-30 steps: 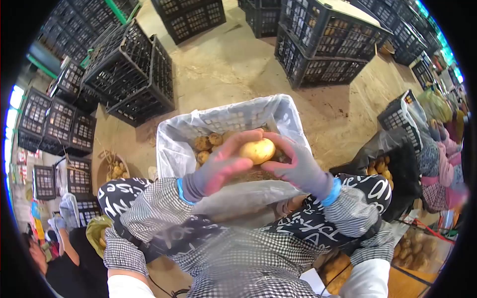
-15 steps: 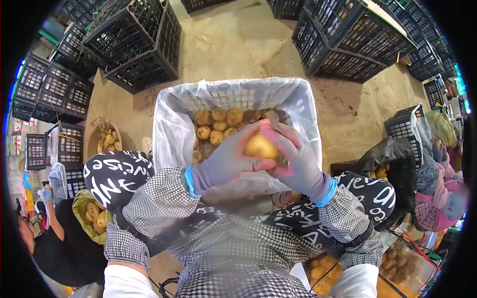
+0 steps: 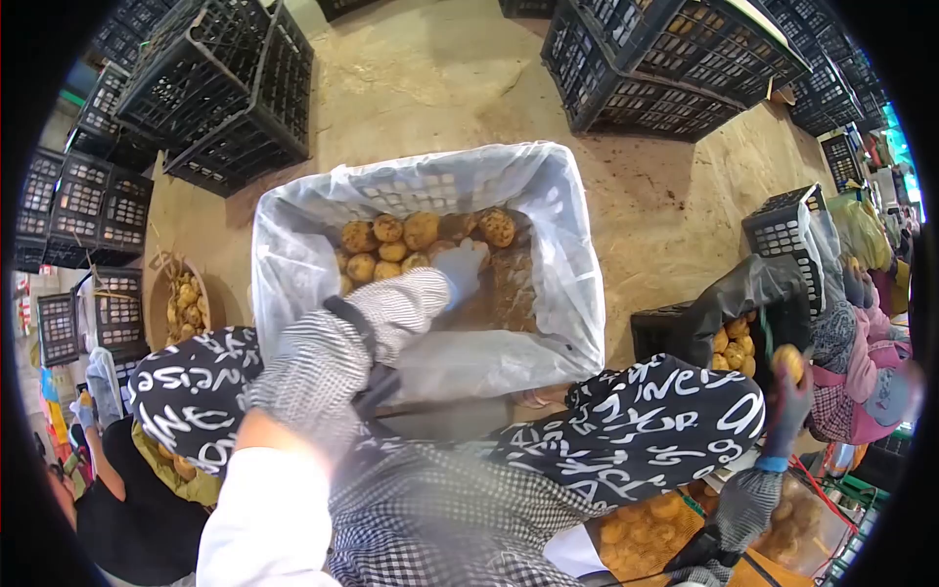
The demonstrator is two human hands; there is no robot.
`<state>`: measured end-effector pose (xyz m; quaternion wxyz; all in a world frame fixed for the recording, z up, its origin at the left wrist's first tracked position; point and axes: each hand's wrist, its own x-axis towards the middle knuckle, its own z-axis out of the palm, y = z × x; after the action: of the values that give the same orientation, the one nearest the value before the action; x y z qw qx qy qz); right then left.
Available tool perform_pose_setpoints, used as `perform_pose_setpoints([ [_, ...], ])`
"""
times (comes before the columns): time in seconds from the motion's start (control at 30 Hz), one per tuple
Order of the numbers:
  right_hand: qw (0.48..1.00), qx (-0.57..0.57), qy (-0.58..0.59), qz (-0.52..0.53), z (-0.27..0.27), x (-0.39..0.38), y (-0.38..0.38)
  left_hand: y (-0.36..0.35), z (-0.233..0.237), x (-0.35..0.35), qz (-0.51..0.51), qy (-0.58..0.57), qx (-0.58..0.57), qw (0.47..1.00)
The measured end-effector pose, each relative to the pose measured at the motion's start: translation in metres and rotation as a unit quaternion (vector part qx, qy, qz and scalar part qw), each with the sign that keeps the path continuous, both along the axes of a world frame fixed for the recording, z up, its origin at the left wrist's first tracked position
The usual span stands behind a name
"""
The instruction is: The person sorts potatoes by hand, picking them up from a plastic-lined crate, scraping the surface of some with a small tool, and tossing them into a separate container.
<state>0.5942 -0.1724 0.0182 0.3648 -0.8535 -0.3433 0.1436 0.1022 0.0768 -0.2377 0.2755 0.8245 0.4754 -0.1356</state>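
Note:
My left hand (image 3: 462, 272), in a grey glove, reaches down into a crate (image 3: 430, 364) lined with white plastic. It touches the potatoes (image 3: 388, 251) lying along the crate's far left part; its fingertips are too hidden to show what they hold. Out at the right, my right hand (image 3: 790, 396) grips a yellow potato (image 3: 787, 364). That hand is beside a black-lined container (image 3: 706, 311), which has several potatoes (image 3: 734, 344) inside. Brown soil covers the bottom of the white-lined crate at its right.
Black crates (image 3: 230, 88) are stacked at the back left, others (image 3: 665, 73) at the back right. A basket of potatoes (image 3: 183, 305) stands left. Bagged potatoes (image 3: 641, 538) lie low right. Co-workers are at the left edge (image 3: 117, 499) and right edge (image 3: 866, 342).
My hands have separated. The left has gone down into the white-lined crate, while the right has carried the potato out to the right. The view has shifted slightly.

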Motion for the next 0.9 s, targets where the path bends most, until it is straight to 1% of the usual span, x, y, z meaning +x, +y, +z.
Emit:
perform_pose_setpoints([
  [0.03, 0.995, -0.033, -0.090, 0.014, -0.023, 0.016, -0.026, 0.000, -0.025, 0.008, 0.034, -0.005, 0.019, 0.999],
  [0.1, 0.999, -0.001, 0.042, -0.026, -0.100, 0.102, -0.098, 0.001, -0.074, 0.020, 0.103, -0.014, 0.058, 0.993],
  [0.13, 0.996, -0.026, 0.015, -0.088, -0.103, 0.088, -0.098, 0.008, -0.081, 0.025, 0.128, 0.002, 0.019, 0.992],
  [0.17, 0.998, -0.011, -0.033, -0.048, -0.094, 0.082, -0.093, 0.013, -0.086, 0.023, 0.126, -0.016, 0.011, 0.992],
  [0.2, 0.997, 0.001, -0.079, -0.010, -0.066, 0.065, -0.073, 0.013, -0.087, 0.017, 0.122, -0.031, -0.001, 0.992],
  [0.23, 0.997, 0.044, -0.058, -0.003, -0.037, 0.031, -0.042, 0.011, -0.086, 0.015, 0.116, -0.046, -0.010, 0.992],
  [0.27, 0.996, 0.086, -0.037, 0.005, -0.007, -0.003, -0.011, 0.005, -0.040, 0.012, 0.142, -0.087, -0.013, 0.986],
  [0.33, 0.993, 0.075, -0.047, 0.080, 0.035, -0.053, 0.041, 0.004, 0.028, 0.005, 0.122, -0.170, -0.042, 0.977],
  [0.37, 0.988, 0.086, -0.023, 0.123, 0.051, -0.088, 0.069, 0.001, 0.058, -0.001, 0.115, -0.211, -0.056, 0.969],
  [0.4, 0.981, 0.097, 0.002, 0.169, 0.061, -0.125, 0.093, -0.005, 0.089, -0.008, 0.106, -0.237, -0.045, 0.965],
  [0.47, 0.952, 0.056, 0.120, 0.276, 0.069, -0.185, 0.128, -0.019, 0.141, -0.025, 0.091, -0.288, -0.017, 0.953],
  [0.5, 0.936, -0.036, 0.118, 0.330, 0.070, -0.220, 0.144, -0.027, 0.156, -0.034, 0.126, -0.343, -0.056, 0.929],
  [0.53, 0.909, -0.128, 0.111, 0.381, 0.069, -0.250, 0.153, -0.035, 0.168, -0.044, 0.160, -0.397, -0.093, 0.899],
  [0.57, 0.860, -0.029, 0.096, 0.500, 0.033, -0.267, 0.154, -0.044, 0.181, -0.053, 0.193, -0.450, -0.129, 0.862],
  [0.6, 0.825, -0.051, 0.104, 0.554, 0.027, -0.295, 0.156, -0.052, 0.203, -0.059, 0.211, -0.490, -0.161, 0.830],
  [0.67, 0.771, 0.100, -0.053, 0.627, -0.013, -0.335, 0.155, -0.069, 0.222, -0.071, 0.245, -0.546, -0.178, 0.782],
  [0.7, 0.790, 0.072, 0.006, 0.609, -0.008, -0.355, 0.153, -0.077, 0.227, -0.076, 0.259, -0.573, -0.189, 0.754],
  [0.73, 0.806, 0.039, 0.065, 0.587, 0.000, -0.374, 0.149, -0.083, 0.232, -0.081, 0.265, -0.575, -0.176, 0.754],
  [0.77, 0.819, 0.005, 0.121, 0.561, 0.004, -0.384, 0.147, -0.085, 0.236, -0.087, 0.288, -0.588, -0.201, 0.729],
  [0.8, 0.801, -0.009, 0.140, 0.581, -0.001, -0.385, 0.152, -0.087, 0.238, -0.093, 0.310, -0.601, -0.226, 0.701],
  [0.83, 0.784, -0.022, 0.237, 0.573, -0.011, -0.385, 0.157, -0.088, 0.238, -0.097, 0.331, -0.612, -0.252, 0.672],
  [0.9, 0.728, -0.048, 0.425, 0.536, -0.027, -0.387, 0.164, -0.084, 0.236, -0.101, 0.347, -0.584, -0.204, 0.705],
])
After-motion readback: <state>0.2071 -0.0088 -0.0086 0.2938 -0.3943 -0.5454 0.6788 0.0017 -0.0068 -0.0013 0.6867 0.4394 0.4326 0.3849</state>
